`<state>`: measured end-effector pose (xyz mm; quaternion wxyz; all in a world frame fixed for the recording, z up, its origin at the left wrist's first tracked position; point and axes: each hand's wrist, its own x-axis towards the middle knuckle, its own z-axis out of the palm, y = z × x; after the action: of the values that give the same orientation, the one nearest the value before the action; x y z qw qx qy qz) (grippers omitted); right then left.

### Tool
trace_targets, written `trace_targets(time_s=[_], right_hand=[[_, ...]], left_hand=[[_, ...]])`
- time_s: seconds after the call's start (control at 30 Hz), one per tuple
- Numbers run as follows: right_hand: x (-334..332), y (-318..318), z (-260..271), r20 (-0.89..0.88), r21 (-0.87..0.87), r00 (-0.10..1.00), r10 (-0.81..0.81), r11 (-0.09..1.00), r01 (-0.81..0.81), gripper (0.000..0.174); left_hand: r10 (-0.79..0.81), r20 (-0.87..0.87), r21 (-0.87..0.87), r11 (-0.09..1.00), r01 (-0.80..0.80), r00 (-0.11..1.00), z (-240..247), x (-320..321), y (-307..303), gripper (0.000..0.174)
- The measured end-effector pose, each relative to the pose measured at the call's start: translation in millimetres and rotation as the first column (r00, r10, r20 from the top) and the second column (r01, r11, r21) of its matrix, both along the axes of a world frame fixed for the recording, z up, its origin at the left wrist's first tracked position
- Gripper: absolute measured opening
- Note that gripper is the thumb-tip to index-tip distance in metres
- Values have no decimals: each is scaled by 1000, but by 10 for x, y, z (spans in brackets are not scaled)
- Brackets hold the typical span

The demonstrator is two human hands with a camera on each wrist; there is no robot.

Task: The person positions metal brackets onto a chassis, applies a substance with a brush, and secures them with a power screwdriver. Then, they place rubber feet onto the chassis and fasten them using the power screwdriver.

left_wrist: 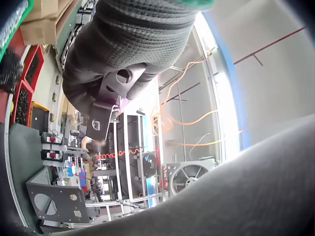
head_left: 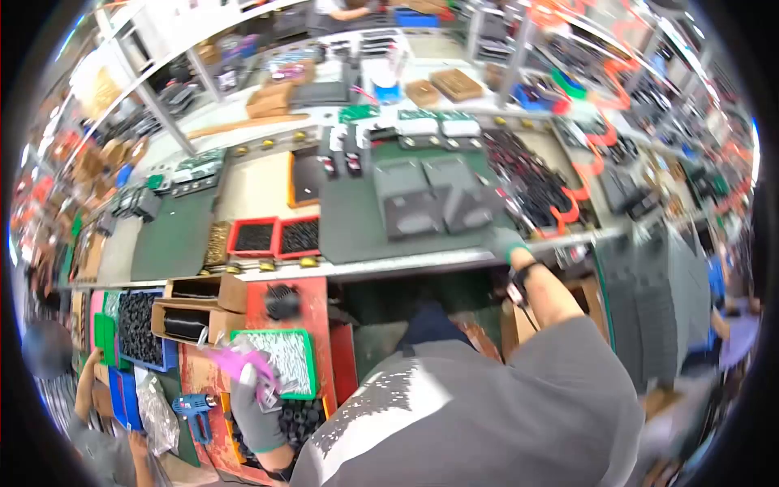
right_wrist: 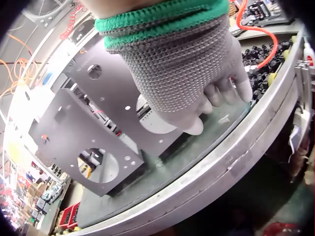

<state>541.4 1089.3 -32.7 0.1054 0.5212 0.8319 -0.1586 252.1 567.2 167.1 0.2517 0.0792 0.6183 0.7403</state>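
Gloved in grey, my left hand (head_left: 258,415) grips a thin metal bracket (left_wrist: 97,124) with holes; pink material (head_left: 235,359) shows at its fingers, over a green-rimmed tray (head_left: 310,365) of small pale parts. The left wrist view shows the left hand's fingers (left_wrist: 81,83) curled round the bracket. My right hand (head_left: 506,243), gloved in grey with a green cuff, rests on the green mat (right_wrist: 162,172) near the bench's front edge, fingers loosely bent and holding nothing. Beside it on the mat stand two grey metal housings (head_left: 410,213) (right_wrist: 81,140) with round cutouts.
Red bins (head_left: 254,237) of black parts stand left of the mat. Black cables (head_left: 527,174) lie at the right, near an orange coiled hose (head_left: 586,172). A heat gun (head_left: 195,412) lies on the red side table (head_left: 288,321). Another person (head_left: 109,442) is at the lower left.
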Motion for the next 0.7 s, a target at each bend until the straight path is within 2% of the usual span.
trace_targets(time_s=[0.03, 0.07, 0.1, 0.13, 0.17, 0.23, 0.3, 0.37, 0.43, 0.47, 0.5, 0.57, 0.63, 0.67, 0.7], right_hand=[[21, 84, -35, -45, -9, 996, 73, 997, -74, 49], [41, 142, -156, -93, 102, 990, 101, 991, -92, 64], [11, 214, -228, 12, 89, 994, 110, 990, -110, 79], [10, 263, -295, 55, -16, 992, 109, 994, -109, 86], [45, 210, -359, 61, 62, 990, 129, 989, -133, 89], [50, 117, -214, 52, 47, 985, 163, 985, -165, 89], [92, 126, -208, 47, 4, 981, 190, 982, -191, 87], [12, 167, -140, 11, -5, 985, 173, 985, -173, 85], [-79, 182, 11, 116, -123, 985, 125, 986, -111, 82], [-85, 174, 19, 53, -122, 990, 127, 985, -120, 77], [-99, 184, 31, 71, -135, 992, 104, 986, -94, 77], [-71, 161, -17, -64, -171, 992, 111, 978, -120, 68], [36, 129, -257, -139, -109, 985, 100, 987, -116, 59], [-124, 104, 102, -29, -148, 996, 89, 985, -93, 57], [-108, 91, -3, -9, -212, 1000, 16, 977, -17, 62]], left_hand=[[5, 16, 78, 997, -6, 1000, 54, -57, 371, 46], [-24, 98, 105, 994, 14, 995, 57, -166, 702, 45], [-48, 181, 135, 991, 24, 982, -1, -275, 999, 44], [-64, 220, 162, 986, 28, 973, -77, -393, 1275, 41], [-103, 259, 190, 980, 54, 960, -222, -535, 1570, 37], [-55, 9, -29, 998, 55, 998, -686, -683, 1942, 32], [-150, 332, -50, 983, 176, 932, -401, -785, 2318, 32], [-144, 349, -20, 987, 161, 926, -500, -904, 2550, 32], [-21, 310, -13, 1000, 26, 950, -297, -930, 2787, 29], [-20, 296, -68, 997, 42, 955, -238, -996, 2838, 28], [11, 228, -159, 987, 26, 974, -356, -1138, 2740, 28], [-30, 112, -191, 980, 51, 993, -190, -1268, 2822, 29], [-27, 203, -57, 998, 39, 979, -104, -1367, 2962, 33], [-50, 199, -48, 997, 61, 979, 8, -1328, 3064, 34], [-69, 193, -36, 996, 77, 979, 110, -1317, 3124, 35]])
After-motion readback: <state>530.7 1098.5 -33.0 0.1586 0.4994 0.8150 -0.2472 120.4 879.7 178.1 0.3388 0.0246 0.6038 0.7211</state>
